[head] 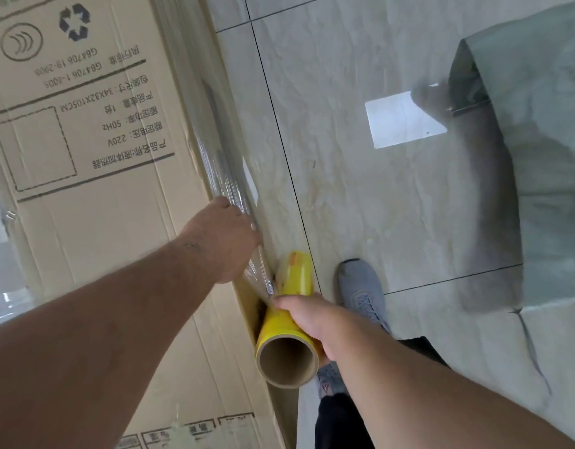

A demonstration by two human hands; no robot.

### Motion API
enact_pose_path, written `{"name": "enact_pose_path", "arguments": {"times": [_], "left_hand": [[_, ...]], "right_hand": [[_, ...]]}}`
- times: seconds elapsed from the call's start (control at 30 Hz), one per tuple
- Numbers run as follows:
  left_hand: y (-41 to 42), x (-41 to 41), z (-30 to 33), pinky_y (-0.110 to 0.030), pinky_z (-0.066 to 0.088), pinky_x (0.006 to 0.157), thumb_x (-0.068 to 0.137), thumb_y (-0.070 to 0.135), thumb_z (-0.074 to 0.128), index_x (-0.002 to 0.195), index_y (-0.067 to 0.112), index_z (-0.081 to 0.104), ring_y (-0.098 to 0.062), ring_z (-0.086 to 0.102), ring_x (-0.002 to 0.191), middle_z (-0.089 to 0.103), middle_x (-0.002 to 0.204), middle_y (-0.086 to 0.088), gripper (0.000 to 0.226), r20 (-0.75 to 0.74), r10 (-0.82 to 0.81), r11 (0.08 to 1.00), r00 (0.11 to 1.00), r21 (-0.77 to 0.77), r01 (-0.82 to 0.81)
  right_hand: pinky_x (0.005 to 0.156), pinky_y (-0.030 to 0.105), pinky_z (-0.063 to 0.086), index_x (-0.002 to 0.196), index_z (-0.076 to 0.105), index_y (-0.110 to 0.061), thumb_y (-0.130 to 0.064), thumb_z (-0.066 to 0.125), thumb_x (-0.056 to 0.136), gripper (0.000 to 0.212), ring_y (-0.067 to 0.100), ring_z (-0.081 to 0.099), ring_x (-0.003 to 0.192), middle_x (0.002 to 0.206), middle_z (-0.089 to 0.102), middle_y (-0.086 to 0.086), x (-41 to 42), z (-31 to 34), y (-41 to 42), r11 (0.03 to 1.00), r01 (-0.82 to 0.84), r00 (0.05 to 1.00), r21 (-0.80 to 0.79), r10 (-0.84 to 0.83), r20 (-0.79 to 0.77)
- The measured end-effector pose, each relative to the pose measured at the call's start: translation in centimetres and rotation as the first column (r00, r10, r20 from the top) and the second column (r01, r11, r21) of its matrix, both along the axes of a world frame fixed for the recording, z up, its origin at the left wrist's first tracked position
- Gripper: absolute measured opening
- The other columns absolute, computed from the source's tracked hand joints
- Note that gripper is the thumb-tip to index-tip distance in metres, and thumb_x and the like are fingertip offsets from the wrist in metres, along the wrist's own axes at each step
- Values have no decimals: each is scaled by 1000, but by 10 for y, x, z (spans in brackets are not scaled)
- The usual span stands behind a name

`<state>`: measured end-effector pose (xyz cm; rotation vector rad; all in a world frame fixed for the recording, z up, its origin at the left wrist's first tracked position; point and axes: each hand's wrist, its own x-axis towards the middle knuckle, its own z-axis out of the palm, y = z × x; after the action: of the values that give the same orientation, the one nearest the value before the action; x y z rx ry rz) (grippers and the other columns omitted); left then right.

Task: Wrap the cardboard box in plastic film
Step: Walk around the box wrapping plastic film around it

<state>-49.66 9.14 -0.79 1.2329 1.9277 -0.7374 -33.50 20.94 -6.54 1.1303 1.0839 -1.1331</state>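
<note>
Cardboard box [95, 196] stands on the tiled floor [360, 196] at left, left hand [223, 241] pressing clear film [228, 176] against its edge, right hand [307, 315] gripping the yellow film roll [287, 315].

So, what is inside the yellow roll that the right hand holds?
The yellow roll shows a bare brown cardboard tube at its near end, hollow as far as visible. The right hand covers its middle, and the far end's inside is hidden.
</note>
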Motion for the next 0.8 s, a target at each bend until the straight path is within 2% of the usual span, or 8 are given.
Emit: {"name": "enact_pose_path", "arguments": {"times": [0.07, 0.17, 0.3, 0.4, 0.5, 0.6, 0.7, 0.8], "left_hand": [[0, 5, 3, -45, 35, 109, 97, 30, 50, 131, 28, 60, -29, 55, 123, 60, 128, -4, 36, -23, -54, 997, 998, -56, 53], [-2, 7, 3, -47, 37, 109, 98, 28, 46, 131, 26, 61, -29, 54, 125, 57, 132, -5, 36, -47, -66, 997, 997, -35, 64], [-1, 8, 3, -40, 41, 104, 95, 20, 45, 127, 24, 58, -23, 59, 121, 62, 125, 1, 35, -3, -46, 999, 999, 5, 46], [-4, 9, -2, -41, 40, 105, 96, 22, 45, 135, 28, 52, -24, 59, 123, 63, 129, 2, 40, 9, -21, 999, 1000, 44, 21], [-7, 13, -4, -42, 39, 104, 100, 28, 44, 136, 31, 52, -26, 58, 121, 61, 128, 0, 37, -7, -62, 998, 998, 21, 62], [-4, 18, -2, -42, 39, 104, 101, 31, 45, 129, 29, 59, -27, 55, 121, 59, 125, -2, 31, -31, -95, 995, 995, 3, 95], [-1, 23, 3, -42, 38, 104, 100, 28, 47, 130, 29, 61, -27, 53, 121, 56, 127, -3, 33, -15, -66, 998, 998, -8, 66], [-1, 34, 6, -44, 38, 105, 100, 28, 46, 129, 25, 62, -28, 51, 121, 54, 127, -4, 33, -9, -86, 996, 996, 5, 86]], "right_hand": [[121, 58, 46, 168, 33, -18, -87, 74, 55, 139, 43, 59, 140, 159, 55, 18, -11, 1, -3, 995, -104, 995, -3, 104, 6], [118, 61, 49, 163, 46, -24, -92, 53, 63, 121, 42, 62, 137, 155, 60, 16, -19, -5, 2, 992, -110, 994, 54, 109, 17], [91, 58, 65, 146, 62, -23, -71, 62, 87, 76, 38, 78, 105, 123, 77, 16, -8, 3, 8, 976, 206, 970, 71, -213, 114], [91, 55, 66, 134, 72, -10, -58, 91, 77, 77, 39, 83, 98, 111, 84, 22, 18, 5, 5, 814, 582, 796, 5, -570, 203], [88, 52, 66, 132, 72, -6, -53, 91, 81, 72, 40, 81, 93, 111, 83, 26, 27, 5, -1, 745, 667, 733, -11, -653, 193], [87, 53, 67, 137, 68, -12, -56, 92, 77, 78, 39, 81, 94, 114, 82, 25, 29, 9, 2, 827, 562, 821, -6, -557, 121], [98, 58, 65, 136, 60, -30, -74, 90, 46, 105, 39, 78, 104, 122, 76, 13, 42, 7, 2, 976, 217, 976, 16, -217, 10], [104, 55, 61, 137, 60, -29, -84, 77, 35, 117, 37, 75, 113, 129, 72, 9, 42, 9, 0, 996, -7, 1000, 90, 8, -11]]}}
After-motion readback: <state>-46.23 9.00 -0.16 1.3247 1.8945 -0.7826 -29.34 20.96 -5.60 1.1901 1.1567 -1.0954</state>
